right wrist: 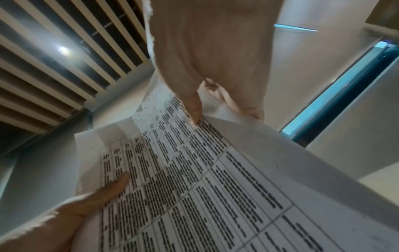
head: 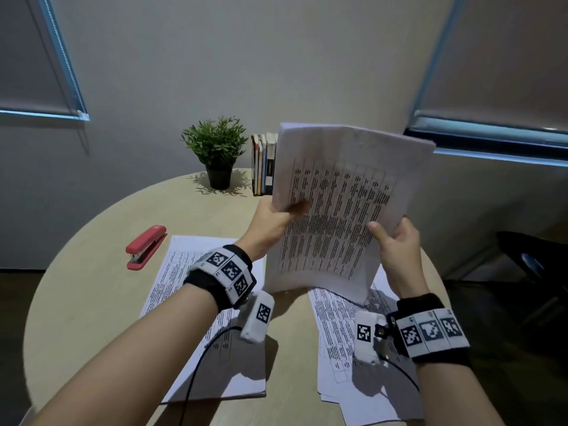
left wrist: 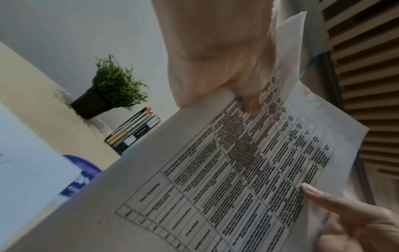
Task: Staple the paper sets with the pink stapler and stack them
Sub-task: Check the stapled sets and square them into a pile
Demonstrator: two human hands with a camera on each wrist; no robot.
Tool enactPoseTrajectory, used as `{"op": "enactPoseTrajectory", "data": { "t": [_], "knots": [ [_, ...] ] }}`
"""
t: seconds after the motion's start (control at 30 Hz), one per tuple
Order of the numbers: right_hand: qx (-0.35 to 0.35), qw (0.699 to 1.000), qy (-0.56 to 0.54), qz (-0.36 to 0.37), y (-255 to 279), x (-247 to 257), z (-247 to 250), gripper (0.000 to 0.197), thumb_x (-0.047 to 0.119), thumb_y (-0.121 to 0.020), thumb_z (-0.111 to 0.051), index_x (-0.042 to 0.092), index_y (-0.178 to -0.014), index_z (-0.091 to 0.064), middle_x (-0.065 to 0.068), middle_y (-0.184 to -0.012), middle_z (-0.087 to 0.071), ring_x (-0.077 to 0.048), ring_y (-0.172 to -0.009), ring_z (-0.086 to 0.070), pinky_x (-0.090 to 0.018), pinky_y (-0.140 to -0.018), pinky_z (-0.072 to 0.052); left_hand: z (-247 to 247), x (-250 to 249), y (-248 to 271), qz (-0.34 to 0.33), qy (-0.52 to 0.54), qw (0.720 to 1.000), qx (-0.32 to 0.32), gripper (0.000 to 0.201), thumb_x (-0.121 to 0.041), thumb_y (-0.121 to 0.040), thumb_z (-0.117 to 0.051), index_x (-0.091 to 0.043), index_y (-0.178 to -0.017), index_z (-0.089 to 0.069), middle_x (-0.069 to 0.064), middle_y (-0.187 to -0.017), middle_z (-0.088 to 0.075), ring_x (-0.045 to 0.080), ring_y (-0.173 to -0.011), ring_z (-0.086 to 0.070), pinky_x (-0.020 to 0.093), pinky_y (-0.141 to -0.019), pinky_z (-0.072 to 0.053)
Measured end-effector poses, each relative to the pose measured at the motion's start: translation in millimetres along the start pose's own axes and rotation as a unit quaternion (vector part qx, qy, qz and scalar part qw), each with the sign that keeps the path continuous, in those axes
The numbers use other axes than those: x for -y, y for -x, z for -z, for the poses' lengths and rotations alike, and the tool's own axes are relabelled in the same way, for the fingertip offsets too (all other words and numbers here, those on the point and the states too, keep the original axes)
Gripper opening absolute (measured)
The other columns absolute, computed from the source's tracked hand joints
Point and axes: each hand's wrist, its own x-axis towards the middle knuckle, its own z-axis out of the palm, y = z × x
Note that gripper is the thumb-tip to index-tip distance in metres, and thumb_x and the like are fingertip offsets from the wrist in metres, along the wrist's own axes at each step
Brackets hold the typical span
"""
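Note:
A set of printed table sheets (head: 335, 216) stands upright above the round table (head: 92, 287), its lower edge near the tabletop. My left hand (head: 276, 216) grips its left edge, thumb on the printed face (left wrist: 250, 104). My right hand (head: 393, 238) grips the right edge, thumb (right wrist: 194, 109) pressed on the front. The same paper set (left wrist: 237, 179) fills the left wrist view, and the paper set (right wrist: 194, 187) fills the right wrist view. The pink stapler (head: 146, 247) lies shut on the table, left of both hands. One paper pile (head: 196, 318) lies flat under my left forearm, another pile (head: 344, 348) under my right wrist.
A potted green plant (head: 216, 152) stands at the table's far edge, with a row of upright books (head: 262, 164) to its right. A dark chair (head: 528, 272) is at the right of the table. Window blinds hang on both sides of the wall.

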Motion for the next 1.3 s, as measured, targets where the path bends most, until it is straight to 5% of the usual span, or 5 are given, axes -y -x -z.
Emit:
{"op": "enactPoseTrajectory", "data": {
  "t": [0.1,0.3,0.87,1.1,1.3],
  "knots": [
    [-0.034,0.999,0.004,0.035,-13,11,0,0.024,0.006,-0.092,-0.064,0.022,-0.081,-0.05,0.01,-0.081,-0.057,-0.003,-0.073,-0.056,-0.022,-0.07,-0.05,-2,-18,-8,-0.034,0.003,0.999,-0.017,0.029,-0.004,-0.085,-0.068,-0.008,-0.113,-0.066,0.004,-0.1,-0.07,0.01,-0.091,-0.066,0.026,-0.086,-0.055],
    [0.006,0.999,0.027,-0.017,-10,-1,1,0.036,0.009,-0.089,-0.068,0.007,-0.122,-0.055,-0.006,-0.119,-0.066,-0.02,-0.115,-0.063,-0.036,-0.1,-0.05,8,-1,-6,0.015,-0.01,0.999,-0.031,0.021,-0.006,-0.081,-0.072,-0.005,-0.101,-0.068,0.011,-0.098,-0.07,0.02,-0.09,-0.068,0.031,-0.084,-0.055],
    [0.0,0.998,0.031,-0.049,-1,-19,-9,0.023,0.002,-0.095,-0.056,0.025,-0.094,-0.054,-0.002,-0.099,-0.064,-0.02,-0.096,-0.062,-0.038,-0.088,-0.054,5,16,5,0.055,-0.056,0.997,-0.024,0.042,-0.011,-0.083,-0.071,-0.004,-0.123,-0.061,-0.004,-0.103,-0.069,-0.003,-0.091,-0.064,0.016,-0.08,-0.055],
    [0.012,1.0,0.026,-0.012,-11,7,-32,0.027,0.001,-0.093,-0.056,0.026,-0.099,-0.058,-0.008,-0.114,-0.066,-0.025,-0.108,-0.064,-0.049,-0.1,-0.049,36,-28,0,0.094,-0.125,0.988,-0.002,0.03,-0.02,-0.089,-0.064,-0.009,-0.116,-0.061,0.003,-0.107,-0.067,0.015,-0.101,-0.063,0.024,-0.085,-0.049],
    [0.081,0.989,-0.001,-0.121,0,-1,-94,0.018,-0.005,-0.089,-0.059,0.005,-0.103,-0.061,-0.015,-0.102,-0.071,-0.027,-0.088,-0.071,-0.04,-0.079,-0.059,132,-71,18,0.224,-0.266,0.938,-0.005,0.026,0.005,-0.087,-0.059,0.001,-0.113,-0.065,0.014,-0.107,-0.071,0.029,-0.096,-0.069,0.042,-0.085,-0.056]
  ]
}}
